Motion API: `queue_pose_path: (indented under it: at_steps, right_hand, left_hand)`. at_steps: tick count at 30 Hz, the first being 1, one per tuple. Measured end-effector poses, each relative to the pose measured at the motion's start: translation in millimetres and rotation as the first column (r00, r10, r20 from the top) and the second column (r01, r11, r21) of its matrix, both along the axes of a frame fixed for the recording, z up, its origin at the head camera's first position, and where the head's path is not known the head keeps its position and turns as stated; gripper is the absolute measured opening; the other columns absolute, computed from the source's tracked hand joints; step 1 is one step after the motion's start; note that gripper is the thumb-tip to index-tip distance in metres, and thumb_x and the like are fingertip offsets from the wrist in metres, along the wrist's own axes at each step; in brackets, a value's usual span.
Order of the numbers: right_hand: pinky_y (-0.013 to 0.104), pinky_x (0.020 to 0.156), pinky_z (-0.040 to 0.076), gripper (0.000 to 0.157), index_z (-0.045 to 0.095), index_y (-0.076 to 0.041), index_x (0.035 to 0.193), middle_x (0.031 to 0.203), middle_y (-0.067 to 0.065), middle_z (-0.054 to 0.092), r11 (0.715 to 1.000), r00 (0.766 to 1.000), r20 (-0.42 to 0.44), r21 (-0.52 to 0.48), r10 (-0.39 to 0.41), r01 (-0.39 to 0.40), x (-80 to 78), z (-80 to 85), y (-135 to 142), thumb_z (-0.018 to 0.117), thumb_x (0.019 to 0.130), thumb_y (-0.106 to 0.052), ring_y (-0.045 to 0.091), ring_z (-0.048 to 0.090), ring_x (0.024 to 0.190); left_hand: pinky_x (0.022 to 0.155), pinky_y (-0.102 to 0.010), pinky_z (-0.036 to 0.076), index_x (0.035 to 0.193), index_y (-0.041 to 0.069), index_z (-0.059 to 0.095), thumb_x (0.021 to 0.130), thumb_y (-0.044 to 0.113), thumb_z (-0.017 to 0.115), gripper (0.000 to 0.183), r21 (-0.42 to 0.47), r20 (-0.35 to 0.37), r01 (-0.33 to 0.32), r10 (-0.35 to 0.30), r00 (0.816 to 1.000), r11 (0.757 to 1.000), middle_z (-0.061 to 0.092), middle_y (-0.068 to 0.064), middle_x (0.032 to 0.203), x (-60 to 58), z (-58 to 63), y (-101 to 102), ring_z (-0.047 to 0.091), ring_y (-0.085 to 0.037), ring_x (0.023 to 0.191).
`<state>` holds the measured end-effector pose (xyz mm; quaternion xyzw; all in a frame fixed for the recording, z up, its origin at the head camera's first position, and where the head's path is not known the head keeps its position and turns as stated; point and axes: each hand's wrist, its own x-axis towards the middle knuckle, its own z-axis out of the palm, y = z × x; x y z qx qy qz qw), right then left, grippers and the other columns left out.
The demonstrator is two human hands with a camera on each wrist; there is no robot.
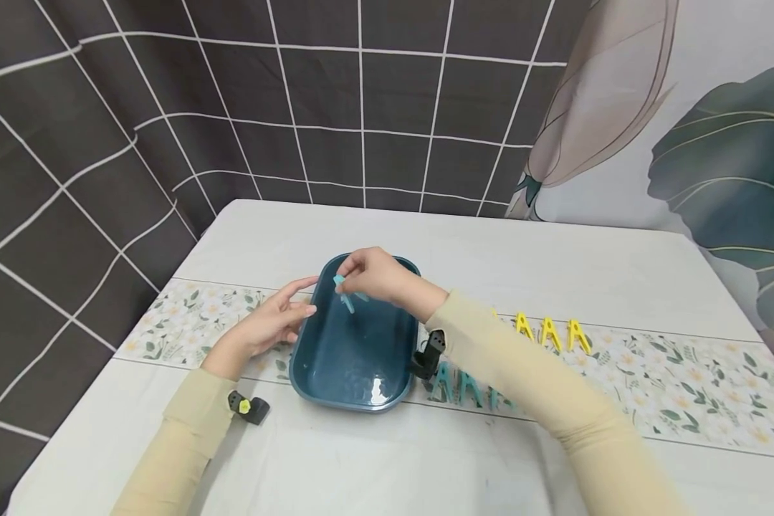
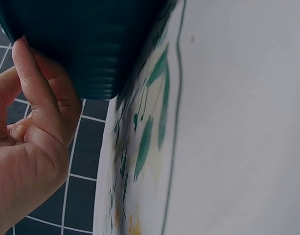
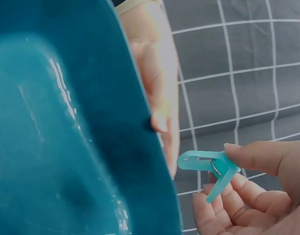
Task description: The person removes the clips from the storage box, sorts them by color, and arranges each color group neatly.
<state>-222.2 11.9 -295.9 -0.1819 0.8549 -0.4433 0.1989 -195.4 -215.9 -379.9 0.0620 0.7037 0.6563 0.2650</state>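
A blue rectangular plastic basin (image 1: 355, 358) stands on the table. Over its far part, my right hand (image 1: 375, 276) pinches a light teal clothespin (image 1: 347, 302) between thumb and fingers. The right wrist view shows this clothespin (image 3: 208, 164) side-on, its legs spread and a metal spring in the middle. At the basin's left side is my left hand (image 1: 272, 320), fingers extended and relaxed, with fingertips right at the rim. From the left wrist, its fingers (image 2: 39, 88) appear against the basin's outer wall (image 2: 105, 54).
Several teal clothespins (image 1: 469, 389) lie right of the basin, partly hidden by my right sleeve (image 1: 529, 380). Behind the sleeve is a row of yellow clothespins (image 1: 550, 335). A white cloth (image 1: 284, 459) with a floral band covers the table; a dark grid curtain (image 1: 393, 93) hangs behind.
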Motion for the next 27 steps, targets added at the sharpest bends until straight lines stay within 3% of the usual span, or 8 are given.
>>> queue_pose_path:
  at_steps: [8,12,20,27]
  right_hand:
    - [0.031,0.069,0.053,0.024,0.064,-0.001,0.107,0.09,0.01,0.067,0.995,1.0,0.011,-0.098,-0.015,0.016,8.2,13.0,19.4,0.07,0.085,-0.01,0.013,0.057,0.071]
    - [0.027,0.067,0.053,0.025,0.063,-0.001,0.107,0.091,0.009,0.067,0.991,1.0,0.016,-0.131,-0.023,0.025,12.6,17.2,26.9,0.07,0.085,-0.01,0.013,0.058,0.072]
    - [0.031,0.071,0.053,0.026,0.062,-0.001,0.112,0.097,0.012,0.068,0.975,0.998,0.033,-0.214,-0.05,0.056,23.5,22.4,46.7,0.067,0.088,-0.009,0.03,0.06,0.08]
    - [0.032,0.075,0.058,0.03,0.059,0.002,0.117,0.099,0.013,0.068,0.973,0.998,0.032,-0.225,-0.05,0.056,32.2,26.6,75.2,0.065,0.088,-0.007,0.019,0.065,0.081]
  left_hand:
    - [0.051,-0.017,0.049,0.152,0.021,0.016,0.099,0.013,0.05,0.064,-0.005,0.008,-0.005,0.005,1.0,1.0,0.062,0.005,0.094,0.5,1.9,1.1,0.057,-0.004,0.067]
    - [0.052,-0.017,0.049,0.152,0.021,0.016,0.099,0.013,0.05,0.064,-0.004,-0.001,-0.002,0.002,1.0,1.0,0.063,0.006,0.094,0.9,2.0,2.3,0.058,-0.004,0.067]
    - [0.05,-0.016,0.049,0.152,0.019,0.015,0.098,0.011,0.05,0.065,0.024,0.001,0.004,-0.004,1.0,1.0,0.064,0.007,0.091,3.3,1.0,3.8,0.06,-0.004,0.067]
    - [0.051,-0.016,0.05,0.152,0.02,0.015,0.099,0.011,0.049,0.064,0.021,-0.006,0.004,-0.004,1.0,1.0,0.064,0.005,0.099,2.3,1.6,2.4,0.06,-0.005,0.068]
